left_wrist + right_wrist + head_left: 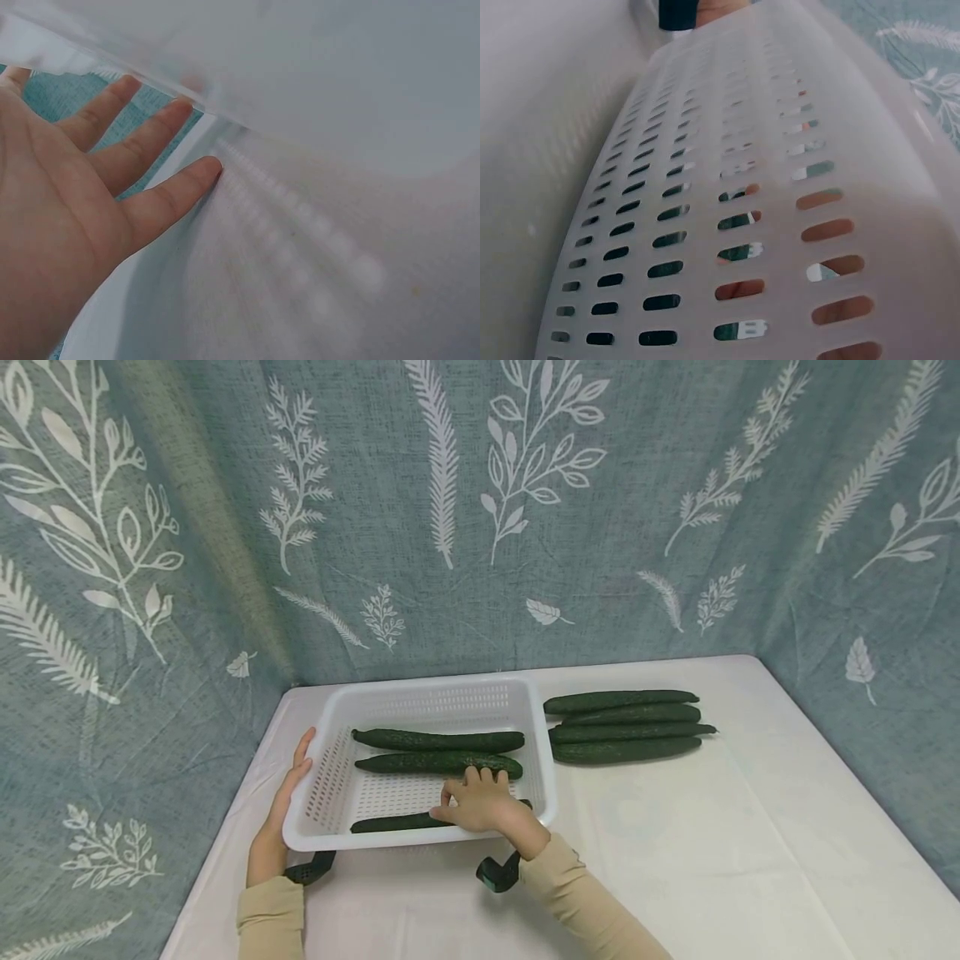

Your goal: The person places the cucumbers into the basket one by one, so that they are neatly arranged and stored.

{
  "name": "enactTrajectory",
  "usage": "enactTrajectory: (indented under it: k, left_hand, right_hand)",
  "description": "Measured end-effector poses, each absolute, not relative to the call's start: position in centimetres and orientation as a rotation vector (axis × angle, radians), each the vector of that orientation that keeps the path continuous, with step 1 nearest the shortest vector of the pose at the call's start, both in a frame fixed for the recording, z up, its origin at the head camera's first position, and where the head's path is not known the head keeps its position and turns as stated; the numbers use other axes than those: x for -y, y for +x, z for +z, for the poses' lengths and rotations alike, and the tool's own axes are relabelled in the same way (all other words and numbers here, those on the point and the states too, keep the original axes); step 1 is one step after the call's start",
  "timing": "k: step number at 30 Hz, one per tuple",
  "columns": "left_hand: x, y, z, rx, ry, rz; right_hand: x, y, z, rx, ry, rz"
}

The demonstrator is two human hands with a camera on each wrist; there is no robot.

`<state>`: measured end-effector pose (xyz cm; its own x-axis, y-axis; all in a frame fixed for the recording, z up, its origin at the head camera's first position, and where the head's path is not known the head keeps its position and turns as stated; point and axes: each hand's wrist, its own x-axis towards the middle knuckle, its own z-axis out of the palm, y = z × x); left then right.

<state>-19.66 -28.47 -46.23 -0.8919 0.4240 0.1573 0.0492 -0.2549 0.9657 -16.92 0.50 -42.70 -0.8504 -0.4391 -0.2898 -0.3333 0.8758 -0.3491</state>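
Observation:
A white perforated plastic basket (420,842) holds three long dark cucumbers: a back one (438,741), a middle one (412,763) and a front one (393,823). My right hand (480,802) is inside the basket, fingertips over the right part of the middle cucumber, thumb beside the front cucumber, partly covering it. In the right wrist view, skin shows through slots in the basket wall (697,225). Against the basket's left side my left hand (283,797) rests with fingers extended; in the left wrist view its straight fingers (172,199) reach under the rim.
Several more cucumbers (626,747) lie side by side on the white-covered table (675,860), right of the basket. A blue-green leaf-patterned curtain (450,610) encloses the back and sides. Dark camera mounts (498,872) sit at both wrists.

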Motion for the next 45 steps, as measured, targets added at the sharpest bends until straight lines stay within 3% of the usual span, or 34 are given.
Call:
enactTrajectory:
  k: [17,28,45]
  left_hand:
    - [27.9,-18.7,-45.8,-1.747,0.499,2.281]
    - [28.6,-19.1,-47.5,-1.674,0.644,2.295]
    - [27.8,-18.1,-45.2,-1.805,0.407,2.242]
  right_hand:
    - [-0.6,-16.3,-42.9,-2.882,-0.638,-0.394]
    - [-0.8,-15.8,-42.9,-2.997,-0.647,-0.444]
    - [-0.8,-15.8,-43.1,-3.277,-0.688,-0.546]
